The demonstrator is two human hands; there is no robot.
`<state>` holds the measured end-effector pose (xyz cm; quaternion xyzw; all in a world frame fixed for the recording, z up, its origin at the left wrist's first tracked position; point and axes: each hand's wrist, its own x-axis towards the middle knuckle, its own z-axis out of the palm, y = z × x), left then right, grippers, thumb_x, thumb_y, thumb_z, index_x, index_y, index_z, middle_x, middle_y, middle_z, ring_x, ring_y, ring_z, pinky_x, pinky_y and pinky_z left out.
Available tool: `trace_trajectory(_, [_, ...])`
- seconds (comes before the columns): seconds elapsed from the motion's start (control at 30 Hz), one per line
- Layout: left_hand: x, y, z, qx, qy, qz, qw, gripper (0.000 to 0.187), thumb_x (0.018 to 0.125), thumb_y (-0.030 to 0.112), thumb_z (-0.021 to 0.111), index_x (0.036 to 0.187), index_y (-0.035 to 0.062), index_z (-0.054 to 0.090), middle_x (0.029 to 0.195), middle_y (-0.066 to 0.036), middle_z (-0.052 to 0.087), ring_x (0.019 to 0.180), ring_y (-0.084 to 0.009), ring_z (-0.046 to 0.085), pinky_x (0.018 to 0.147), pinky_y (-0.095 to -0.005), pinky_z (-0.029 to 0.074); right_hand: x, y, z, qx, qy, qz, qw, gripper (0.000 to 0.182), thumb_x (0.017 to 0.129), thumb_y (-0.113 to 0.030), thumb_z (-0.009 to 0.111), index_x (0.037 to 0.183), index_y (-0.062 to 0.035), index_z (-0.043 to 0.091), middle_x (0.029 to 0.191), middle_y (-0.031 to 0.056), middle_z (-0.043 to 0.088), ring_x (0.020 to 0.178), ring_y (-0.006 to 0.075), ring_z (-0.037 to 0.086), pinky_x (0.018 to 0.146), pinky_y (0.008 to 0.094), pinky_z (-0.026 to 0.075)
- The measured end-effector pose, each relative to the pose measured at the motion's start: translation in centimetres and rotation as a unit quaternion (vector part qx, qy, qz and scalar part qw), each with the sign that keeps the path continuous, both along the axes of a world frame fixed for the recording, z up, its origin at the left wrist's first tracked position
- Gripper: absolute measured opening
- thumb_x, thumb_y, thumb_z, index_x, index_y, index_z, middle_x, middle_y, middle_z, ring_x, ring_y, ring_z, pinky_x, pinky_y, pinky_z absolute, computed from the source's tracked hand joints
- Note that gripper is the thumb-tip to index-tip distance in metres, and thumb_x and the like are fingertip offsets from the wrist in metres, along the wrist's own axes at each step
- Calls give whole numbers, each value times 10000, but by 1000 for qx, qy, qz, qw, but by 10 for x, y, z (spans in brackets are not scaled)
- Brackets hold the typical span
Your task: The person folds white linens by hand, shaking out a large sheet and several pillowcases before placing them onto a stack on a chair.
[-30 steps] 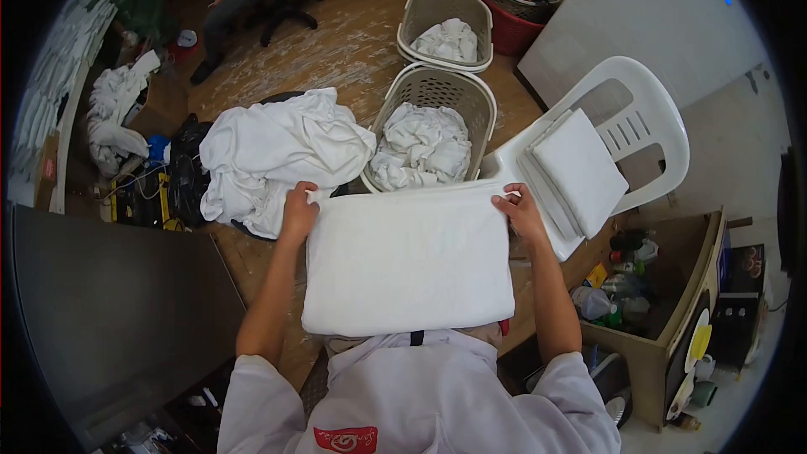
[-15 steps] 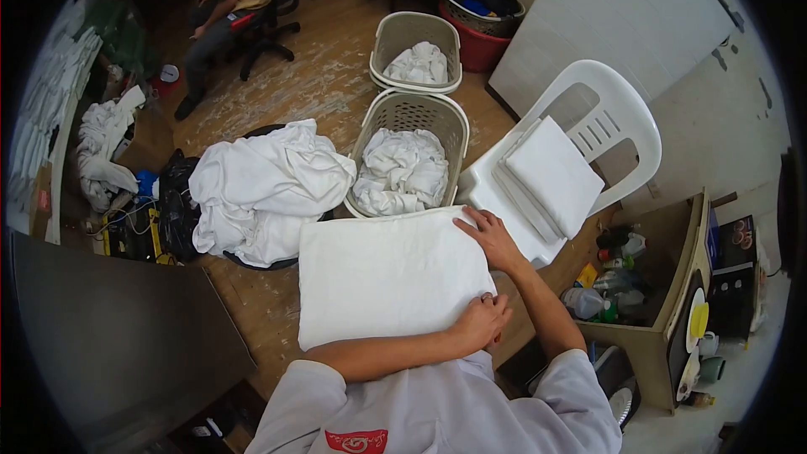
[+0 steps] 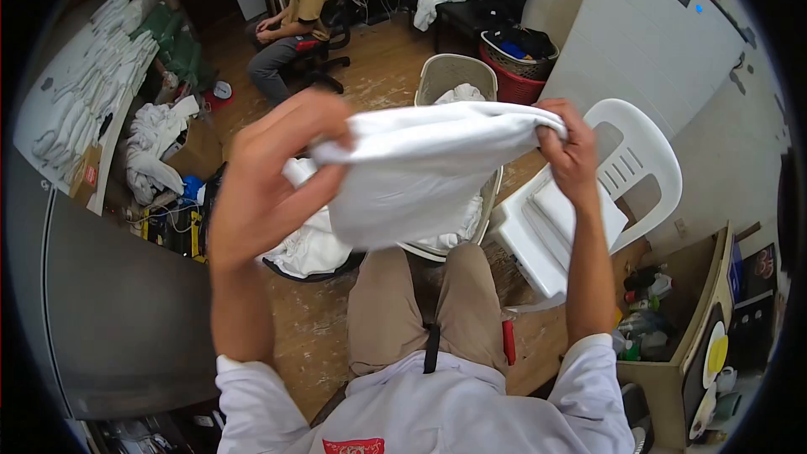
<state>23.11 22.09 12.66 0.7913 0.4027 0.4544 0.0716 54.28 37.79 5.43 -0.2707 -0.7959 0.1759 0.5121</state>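
Head | right fingers (image 3: 575,123) pinched on white cloth (image 3: 412,189) | left fingers (image 3: 307,115) curled beside it, grip unclear

On my remote feed, a folded cloth (image 3: 420,197) spans the space between left hand (image 3: 269,176) and right hand (image 3: 573,147). Beyond it stand a near laundry basket (image 3: 493,197) and, behind that, a farther laundry basket (image 3: 431,77). To my right, folded linens (image 3: 607,212) rest on a plastic chair (image 3: 670,172); far left, cloth stacks (image 3: 88,92) line a shelf (image 3: 120,139).
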Motion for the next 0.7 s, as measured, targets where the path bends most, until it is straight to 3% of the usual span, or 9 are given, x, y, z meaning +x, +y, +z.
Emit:
trace_trajectory(0.03, [-7, -14, 2, 15, 11, 3, 1000, 222, 644, -55, 630, 846, 5, 559, 896, -126, 601, 835, -264, 604, 747, -323, 473, 7, -14, 21, 82, -32, 20, 996, 116, 771, -32, 621, 876, 14, 608, 875, 129, 606, 811, 257, 589, 736, 321, 462])
trace_trajectory(0.17, [-24, -67, -25, -43, 55, -32, 997, 186, 642, -51, 655, 780, 34, 563, 972, -178, 647, 893, -317, 653, 750, -367, 527, 44, -85, 49, 175, -235, 78, 953, 335, 651, -269, 756, 816, -25, 599, 895, 107, 607, 928, 346, 596, 766, 435, 483])
trace_trajectory(0.27, [-16, -110, -73, -115, 5, -100, 988, 224, 641, -48, 665, 838, 26, 591, 949, -160, 642, 912, -348, 650, 778, -442, 536, 57, -143, 30, 51, -330, 189, 924, 318, 585, -283, 647, 793, -49, 592, 901, 95, 606, 923, 296, 609, 772, 413, 481])
trace_trajectory(0.33, [-10, -137, -95, -221, 36, -156, 962, 304, 648, -42, 681, 937, 23, 614, 943, -137, 638, 921, -325, 650, 793, -434, 530, 70, -175, 9, -67, -458, 276, 842, 314, 643, -264, 680, 860, -58, 583, 953, 72, 605, 959, 235, 593, 812, 378, 466])
trace_trajectory(0.5, [5, -160, -162, -438, -14, -239, 867, 340, 715, 44, 750, 1024, -2, 615, 1004, -136, 633, 943, -328, 634, 830, -408, 511, 86, -215, -55, -335, -461, 325, 754, 226, 786, -172, 685, 933, -49, 565, 927, 123, 598, 833, 318, 611, 705, 396, 496])
trace_trajectory(0.6, [-9, -123, -196, -411, -138, -276, 858, 460, 713, 90, 748, 1134, 13, 579, 1053, -85, 622, 971, -223, 608, 830, -318, 484, 87, -169, -68, -352, -370, 364, 779, 137, 794, -161, 729, 828, -71, 632, 782, 71, 659, 699, 252, 647, 627, 346, 510])
trace_trajectory(0.63, [-10, -107, -228, -380, -301, -223, 846, 485, 744, 161, 738, 1168, 10, 557, 1083, -77, 615, 991, -208, 599, 846, -319, 478, 83, -145, -70, -356, -281, 335, 826, 178, 746, -175, 775, 785, -68, 638, 778, 66, 662, 704, 207, 654, 611, 331, 506])
trace_trajectory(0.67, [-7, -89, -259, -336, -455, -164, 808, 520, 775, 233, 728, 1202, 7, 534, 1112, -69, 608, 1012, -193, 590, 862, -320, 472, 97, -126, -110, -396, -189, 258, 861, 225, 772, -214, 744, 858, -77, 588, 807, 72, 633, 751, 197, 629, 630, 345, 490])
trace_trajectory(0.7, [7, -62, -267, -357, -606, -125, 700, 565, 893, 396, 605, 1280, 5, 477, 1169, -81, 580, 1018, -172, 577, 883, -320, 469, 97, -115, -159, -569, 52, 273, 774, 431, 839, -418, 591, 1082, -68, 531, 1031, 101, 602, 948, 231, 593, 796, 399, 469])
